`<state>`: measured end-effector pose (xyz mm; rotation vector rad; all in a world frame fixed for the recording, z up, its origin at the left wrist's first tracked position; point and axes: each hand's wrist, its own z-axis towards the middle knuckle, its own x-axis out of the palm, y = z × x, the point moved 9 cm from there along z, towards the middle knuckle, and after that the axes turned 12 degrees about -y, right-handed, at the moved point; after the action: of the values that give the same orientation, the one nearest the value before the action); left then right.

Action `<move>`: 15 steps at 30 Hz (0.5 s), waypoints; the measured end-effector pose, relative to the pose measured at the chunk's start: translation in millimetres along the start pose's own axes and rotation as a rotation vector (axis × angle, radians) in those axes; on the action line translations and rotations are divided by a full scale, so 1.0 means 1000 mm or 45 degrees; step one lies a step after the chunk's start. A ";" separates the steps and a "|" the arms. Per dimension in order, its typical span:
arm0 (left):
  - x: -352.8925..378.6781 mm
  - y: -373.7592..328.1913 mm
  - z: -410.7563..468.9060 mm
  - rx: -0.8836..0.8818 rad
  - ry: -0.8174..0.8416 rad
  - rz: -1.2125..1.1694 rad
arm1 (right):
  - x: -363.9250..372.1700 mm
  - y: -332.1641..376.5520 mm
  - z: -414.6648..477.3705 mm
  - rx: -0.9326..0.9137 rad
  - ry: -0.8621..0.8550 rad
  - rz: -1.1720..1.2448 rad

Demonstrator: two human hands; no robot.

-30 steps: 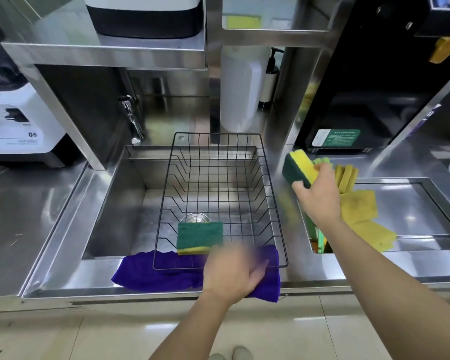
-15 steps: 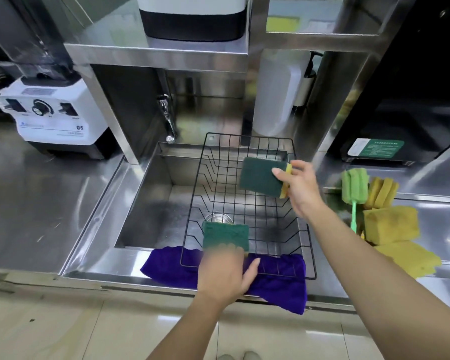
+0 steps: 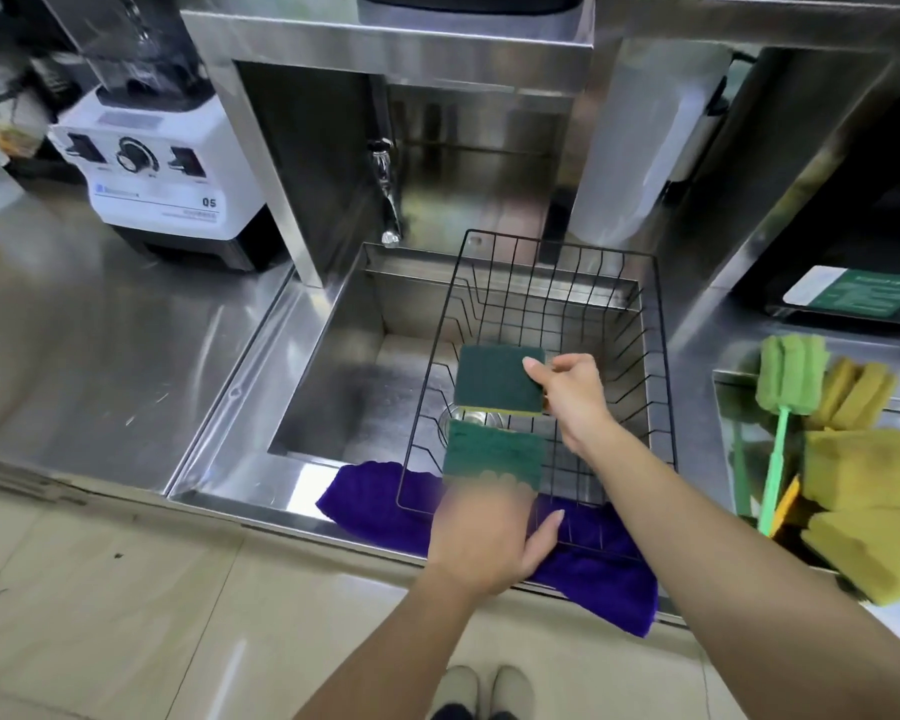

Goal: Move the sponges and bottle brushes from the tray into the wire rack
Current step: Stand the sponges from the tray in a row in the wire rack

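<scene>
A black wire rack (image 3: 663, 387) sits over the sink. My right hand (image 3: 572, 392) is inside it, shut on a green-and-yellow sponge (image 3: 497, 379), green face up. Just in front of that one, a second green sponge (image 3: 492, 452) lies in the rack. My left hand (image 3: 484, 532) rests at the rack's near edge, fingers apart, touching the near side of that second sponge and the purple cloth (image 3: 593, 574). At the right, the tray (image 3: 723, 387) holds a green bottle brush (image 3: 788, 379) and several yellow sponges (image 3: 868, 467).
The steel sink (image 3: 354, 387) lies under the rack, with a tap (image 3: 385, 200) behind it. A white blender base (image 3: 162, 184) stands on the left counter. A white bottle (image 3: 640, 148) stands behind the rack. My shoes (image 3: 484, 688) are on the tiled floor.
My right hand has carried the sponge from the tray side down into the rack, beside the first sponge. My left hand stays at the rack's near edge. The camera view has shifted left.
</scene>
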<state>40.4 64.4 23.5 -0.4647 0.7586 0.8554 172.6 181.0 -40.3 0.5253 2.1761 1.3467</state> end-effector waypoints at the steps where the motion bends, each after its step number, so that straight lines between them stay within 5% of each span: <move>1: 0.000 0.000 0.000 -0.001 -0.006 -0.003 | 0.003 -0.004 -0.001 0.015 0.021 0.001; 15: -0.001 -0.001 0.001 0.013 -0.020 0.012 | 0.002 -0.015 0.006 -0.083 0.147 -0.325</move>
<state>41.1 63.9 24.7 -0.4454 0.7511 0.8630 173.5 180.2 -56.3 0.1416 2.1942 1.3297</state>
